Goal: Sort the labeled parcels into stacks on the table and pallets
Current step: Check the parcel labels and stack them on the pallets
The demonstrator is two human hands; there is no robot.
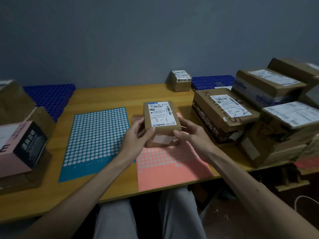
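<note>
Holding the box point(162, 123) two-handed over the far end of the pink mat point(172, 169), label up, hand-marked "3-1". Gripped by the left hand point(138, 135) round its left side, thumb on the near top edge. Gripped likewise by the right hand point(191, 135) at the near right corner, fingers along the right wall. Cannot tell whether resting on the mat or just clear of it.

Probably light — carried on fingertips with no strain showing. Stiff taped cardboard, so unlikely to sag or crush under a firm hold. Matte brown walls, not slippery, but glossier on label and tape, so better to keep fingers on the bare sides. Best taken across the short width, on opposite walls. Contents unknown, so worth setting down flat rather than dropping.

Counting what shows:
- One box in hand.
- One small parcel point(180, 81) alone at the back of the table point(112, 94).
- At least five parcels piled to the right, among them the 5-2 parcel point(224, 114).
- At least three to the left, including a pink-and-black parcel point(22, 145).
- Two dotted mats — the teal mat point(96, 135) just beside the pink.
- Two blue pallets, left pallet point(51, 95) and right pallet point(210, 81), at the far corners and partly hidden by parcels.
</note>
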